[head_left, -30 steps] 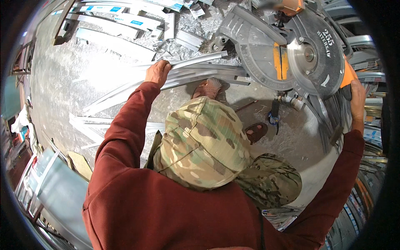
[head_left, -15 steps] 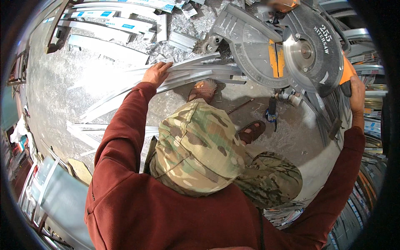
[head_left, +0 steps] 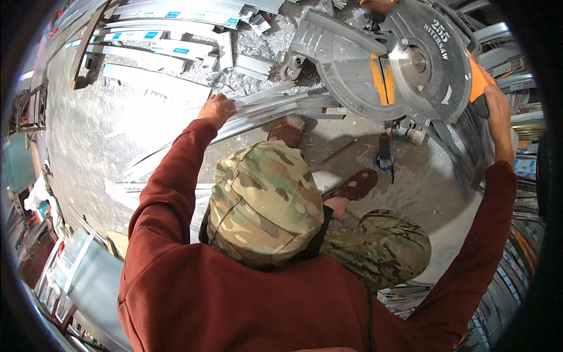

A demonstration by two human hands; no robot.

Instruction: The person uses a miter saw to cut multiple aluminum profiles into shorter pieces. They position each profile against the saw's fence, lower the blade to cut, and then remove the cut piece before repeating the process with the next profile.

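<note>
My left hand (head_left: 217, 110) is closed around the end of a thin silver metal profile (head_left: 267, 92), whose far end is blurred. Below it lies a bundle of similar long profiles (head_left: 275, 110) on the floor, pointing toward the mitre saw. My right hand (head_left: 498, 111) grips the orange and black handle (head_left: 481, 88) of the mitre saw (head_left: 443, 70). The round dark blade guard leans over the saw's grey turntable (head_left: 346, 76), which has a yellow slotted insert (head_left: 381, 79). The fingers of my right hand are partly hidden behind the handle.
Several white profiles (head_left: 170, 29) and short offcuts (head_left: 255, 66) lie at the far left on the floor. My sandalled foot (head_left: 358, 183) rests before the saw, near a thin rod (head_left: 340, 151). Stacked profiles (head_left: 525, 170) line the right; glass panes (head_left: 88, 276) stand at lower left.
The view has rolled slightly. The profile in my left hand has shifted left, and its free end sits lower against the bundle. My right hand stays on the saw handle.
</note>
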